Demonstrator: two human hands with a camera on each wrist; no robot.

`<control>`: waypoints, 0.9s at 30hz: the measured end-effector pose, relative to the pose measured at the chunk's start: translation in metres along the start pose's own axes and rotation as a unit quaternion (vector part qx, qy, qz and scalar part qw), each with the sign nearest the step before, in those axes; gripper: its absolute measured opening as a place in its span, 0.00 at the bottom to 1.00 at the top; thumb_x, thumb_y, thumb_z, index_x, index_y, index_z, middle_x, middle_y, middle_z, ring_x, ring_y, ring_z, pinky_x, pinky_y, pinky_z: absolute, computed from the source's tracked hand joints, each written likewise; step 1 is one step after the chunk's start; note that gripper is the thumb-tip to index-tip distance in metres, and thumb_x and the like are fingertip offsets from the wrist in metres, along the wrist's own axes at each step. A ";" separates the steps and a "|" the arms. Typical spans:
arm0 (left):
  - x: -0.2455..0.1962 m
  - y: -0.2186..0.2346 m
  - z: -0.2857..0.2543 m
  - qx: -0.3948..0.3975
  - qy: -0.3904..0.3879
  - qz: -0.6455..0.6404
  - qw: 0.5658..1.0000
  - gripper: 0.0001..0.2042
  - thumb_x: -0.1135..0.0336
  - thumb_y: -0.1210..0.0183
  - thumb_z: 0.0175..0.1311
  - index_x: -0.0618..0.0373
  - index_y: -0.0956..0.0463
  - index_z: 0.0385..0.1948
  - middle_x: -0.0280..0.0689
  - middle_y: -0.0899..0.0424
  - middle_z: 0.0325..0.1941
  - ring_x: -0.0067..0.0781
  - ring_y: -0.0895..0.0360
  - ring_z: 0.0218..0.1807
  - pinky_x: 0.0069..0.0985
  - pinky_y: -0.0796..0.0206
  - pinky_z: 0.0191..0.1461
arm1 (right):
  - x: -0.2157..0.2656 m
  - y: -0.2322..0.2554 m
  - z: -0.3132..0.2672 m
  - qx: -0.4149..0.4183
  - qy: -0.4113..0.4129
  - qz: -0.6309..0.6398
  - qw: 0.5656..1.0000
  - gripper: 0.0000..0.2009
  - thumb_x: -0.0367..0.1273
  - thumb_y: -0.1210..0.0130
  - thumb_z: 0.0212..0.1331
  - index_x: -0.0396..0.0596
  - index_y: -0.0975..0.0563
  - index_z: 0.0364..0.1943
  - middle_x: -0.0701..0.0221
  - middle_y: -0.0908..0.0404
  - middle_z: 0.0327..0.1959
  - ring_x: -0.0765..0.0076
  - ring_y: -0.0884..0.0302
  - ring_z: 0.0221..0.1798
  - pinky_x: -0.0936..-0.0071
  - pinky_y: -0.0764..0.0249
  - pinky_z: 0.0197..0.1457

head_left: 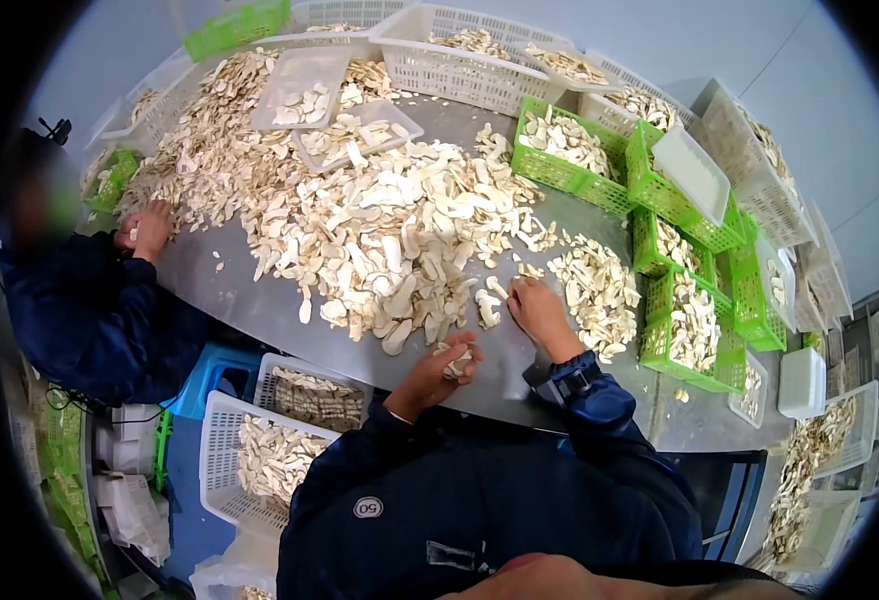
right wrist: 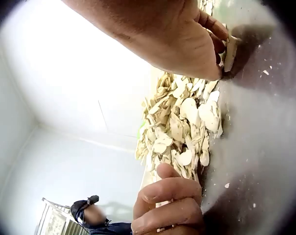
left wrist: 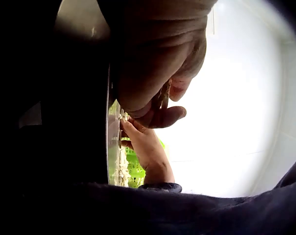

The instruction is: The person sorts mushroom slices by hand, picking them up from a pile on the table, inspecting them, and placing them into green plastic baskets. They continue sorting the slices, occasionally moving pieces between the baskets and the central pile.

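Observation:
A broad heap of dried mushroom slices (head_left: 400, 210) covers the middle of the metal table. My left hand (head_left: 432, 378), at the table's near edge, has its fingers curled round a few mushroom slices (head_left: 457, 362); their thin edges (left wrist: 165, 93) show between thumb and fingers in the left wrist view. Farther right, my right hand (head_left: 542, 315) reaches down to the tabletop and pinches a single pale mushroom slice (right wrist: 230, 54) at its fingertips. Loose slices (head_left: 488, 308) lie between the two hands. A smaller pile (head_left: 597, 295) sits just right of the right hand.
Green baskets (head_left: 695, 375) of slices line the right side, with white crates (head_left: 450, 75) along the back. Two clear trays (head_left: 305, 85) rest on the heap. At the left, another person's hand (head_left: 150, 230) is by the heap. A white crate (head_left: 222, 455) of slices stands below the table edge.

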State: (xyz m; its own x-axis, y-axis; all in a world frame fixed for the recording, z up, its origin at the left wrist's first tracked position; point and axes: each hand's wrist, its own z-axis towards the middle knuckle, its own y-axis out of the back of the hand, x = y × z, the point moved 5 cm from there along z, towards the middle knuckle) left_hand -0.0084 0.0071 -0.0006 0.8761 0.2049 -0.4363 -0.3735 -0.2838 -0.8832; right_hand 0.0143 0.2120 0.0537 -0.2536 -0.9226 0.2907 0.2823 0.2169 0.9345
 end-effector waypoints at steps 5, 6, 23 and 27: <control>0.000 0.000 0.000 0.004 -0.004 -0.001 1.000 0.14 0.65 0.50 0.72 0.56 0.32 0.55 0.38 0.23 0.41 0.23 0.30 0.33 0.20 0.38 0.34 | 0.000 0.004 -0.005 -0.063 0.015 0.059 0.996 0.07 0.33 0.45 0.59 0.43 0.25 0.33 0.59 0.20 0.30 0.49 0.21 0.33 0.56 0.26 0.36; -0.001 -0.002 -0.001 0.002 -0.006 0.001 1.000 0.13 0.65 0.51 0.72 0.56 0.32 0.55 0.38 0.23 0.41 0.23 0.30 0.33 0.20 0.38 0.34 | -0.002 0.005 -0.006 -0.047 -0.007 0.092 0.995 0.07 0.33 0.46 0.60 0.43 0.25 0.33 0.58 0.21 0.28 0.49 0.21 0.32 0.57 0.26 0.36; -0.001 -0.002 -0.002 -0.001 0.002 0.003 1.000 0.13 0.65 0.51 0.73 0.55 0.32 0.55 0.37 0.24 0.41 0.22 0.30 0.33 0.19 0.37 0.34 | 0.024 0.003 -0.009 -0.044 0.025 0.070 0.996 0.06 0.33 0.43 0.56 0.46 0.25 0.32 0.62 0.24 0.26 0.51 0.24 0.33 0.59 0.29 0.33; 0.000 0.000 0.000 0.002 0.001 -0.001 1.000 0.13 0.66 0.51 0.72 0.55 0.32 0.55 0.37 0.24 0.41 0.23 0.30 0.33 0.19 0.37 0.33 | 0.016 -0.002 -0.005 -0.049 -0.008 0.110 0.993 0.07 0.34 0.43 0.58 0.44 0.24 0.32 0.62 0.23 0.23 0.51 0.25 0.28 0.61 0.29 0.32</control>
State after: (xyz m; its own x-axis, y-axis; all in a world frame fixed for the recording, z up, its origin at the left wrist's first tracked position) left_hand -0.0081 0.0073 -0.0008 0.8774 0.2026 -0.4349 -0.3734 -0.2807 -0.8842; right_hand 0.0141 0.1953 0.0558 -0.1911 -0.8512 0.4888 0.4203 0.3791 0.8244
